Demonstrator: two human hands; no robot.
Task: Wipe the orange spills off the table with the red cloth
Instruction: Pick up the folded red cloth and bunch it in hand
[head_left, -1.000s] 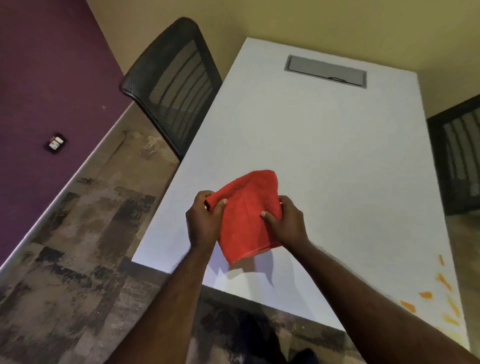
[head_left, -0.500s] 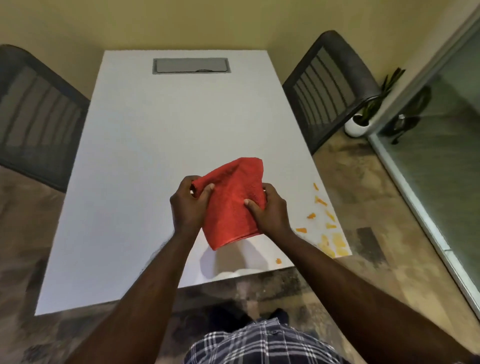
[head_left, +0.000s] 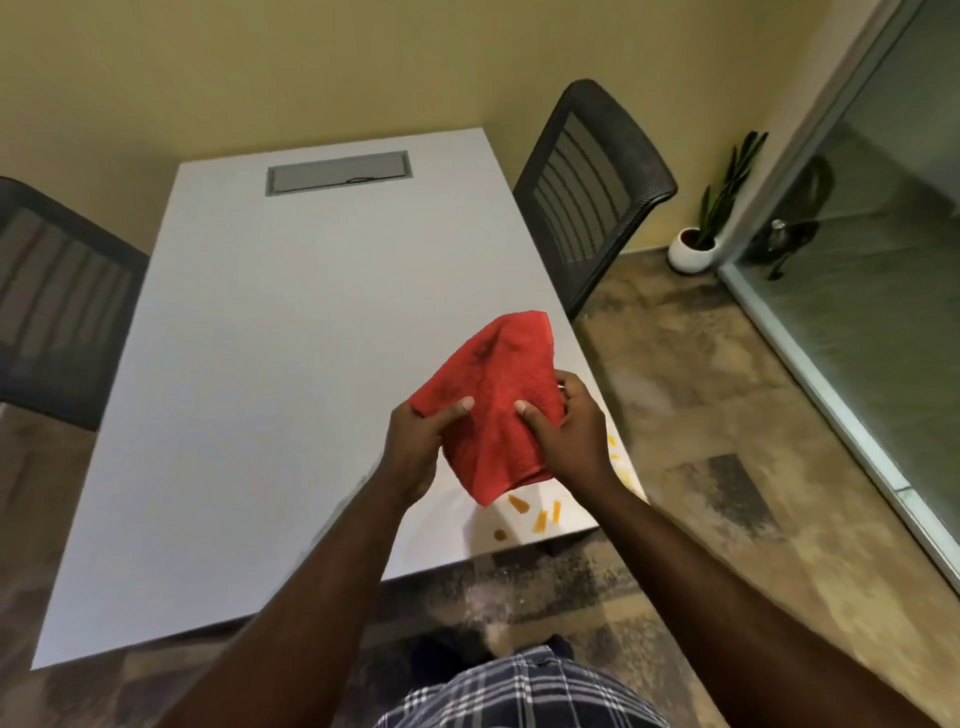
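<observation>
Head view: my left hand (head_left: 415, 447) and right hand (head_left: 571, 436) both pinch the soft red cloth (head_left: 498, 395) above the orange spills (head_left: 540, 517) at the white table's (head_left: 285, 364) near right corner. Wiping hasn't begun; next I should press it down there.

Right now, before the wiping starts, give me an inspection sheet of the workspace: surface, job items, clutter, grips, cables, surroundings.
Surface: white table, bare apart from the spills; grey hatch set in its far end.
Job's things: red cloth held bunched above the table, not touching it; orange spills on the near right corner, unwiped.
Clutter: nothing seen.
Grips: left hand and right hand each pinch the cloth, thumbs on top.
Cables: thin dark line on the hatch, too small to tell.
Surroundings: black mesh chair at the right side, another chair at the left; potted plant by the glass partition; patterned floor.
</observation>
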